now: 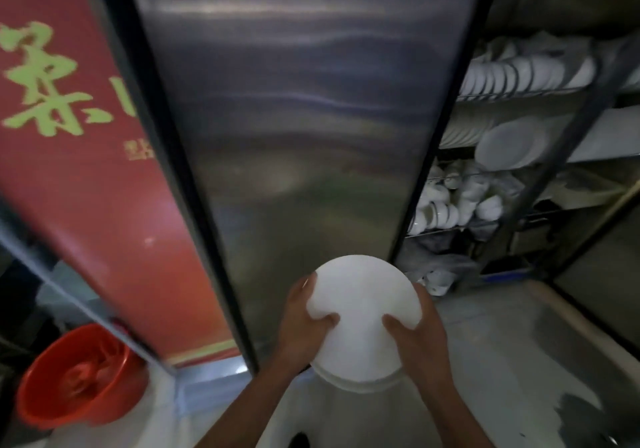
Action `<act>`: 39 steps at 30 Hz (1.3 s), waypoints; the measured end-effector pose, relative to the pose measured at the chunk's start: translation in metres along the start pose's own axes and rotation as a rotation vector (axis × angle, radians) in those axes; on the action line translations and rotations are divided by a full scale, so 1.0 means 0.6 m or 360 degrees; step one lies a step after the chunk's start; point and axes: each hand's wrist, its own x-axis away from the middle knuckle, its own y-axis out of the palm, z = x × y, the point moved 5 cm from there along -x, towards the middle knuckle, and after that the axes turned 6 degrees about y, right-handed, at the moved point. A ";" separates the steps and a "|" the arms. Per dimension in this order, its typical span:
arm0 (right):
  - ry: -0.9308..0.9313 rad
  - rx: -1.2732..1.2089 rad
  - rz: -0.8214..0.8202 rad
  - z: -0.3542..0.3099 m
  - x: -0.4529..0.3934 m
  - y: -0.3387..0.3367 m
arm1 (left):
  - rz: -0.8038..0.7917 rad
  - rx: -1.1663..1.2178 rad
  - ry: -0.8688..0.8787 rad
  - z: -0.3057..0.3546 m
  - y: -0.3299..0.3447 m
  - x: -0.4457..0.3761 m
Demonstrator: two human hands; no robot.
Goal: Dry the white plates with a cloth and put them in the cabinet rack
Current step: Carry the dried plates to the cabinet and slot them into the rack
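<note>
Your left hand (304, 319) and right hand (414, 335) each grip an opposite edge of a stack of white plates (363, 312), thumbs curled over the top plate, held before the steel cabinet door (294, 118), with the crockery-filled cabinet rack (519, 94) well apart at upper right.

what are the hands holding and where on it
Both hands hold a round white plate by its rim: left hand on its left edge, right hand on its right edge.
</note>
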 end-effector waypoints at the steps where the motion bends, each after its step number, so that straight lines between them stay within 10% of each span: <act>1: 0.0012 0.0024 0.0029 -0.004 -0.020 -0.004 | -0.0034 0.0020 0.0020 0.004 0.014 -0.025; 22: 0.0350 0.0038 0.0865 0.062 -0.299 -0.231 | -0.0841 -0.0010 0.0266 0.144 0.411 -0.331; 39: 0.0296 -0.0492 0.0817 0.036 -0.516 -0.449 | -0.0760 0.0282 0.0207 0.232 0.673 -0.457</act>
